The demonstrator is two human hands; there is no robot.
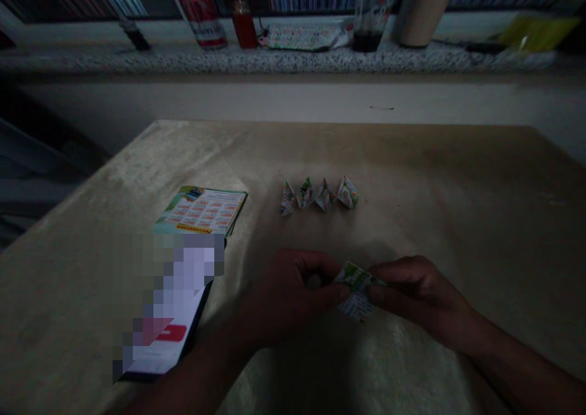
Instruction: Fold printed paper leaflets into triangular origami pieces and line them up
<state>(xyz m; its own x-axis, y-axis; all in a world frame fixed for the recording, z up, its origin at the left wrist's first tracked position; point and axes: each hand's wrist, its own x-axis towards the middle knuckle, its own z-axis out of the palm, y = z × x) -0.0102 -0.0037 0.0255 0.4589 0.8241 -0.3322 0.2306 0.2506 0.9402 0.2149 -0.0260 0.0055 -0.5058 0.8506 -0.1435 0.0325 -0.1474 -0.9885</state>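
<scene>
Between my two hands is a small folded piece of printed paper (356,302), green along its top and covered in print below. My left hand (304,290) pinches its left edge between thumb and fingers. On the opposite edge, my right hand (419,293) grips it the same way. Beyond my hands, several small folded paper pieces (325,195) stand in a row on the table, with similar print and pointed tips. My fingertips cover parts of the held paper, so its full shape is hidden.
Left on the table (439,177) lie a stack of printed calendar cards (204,210) and a tablet or phone with a lit screen (158,349), partly blurred out. A granite sill (284,61) behind carries a red can (202,15), a red bottle (245,27) and a tall cylinder (423,12).
</scene>
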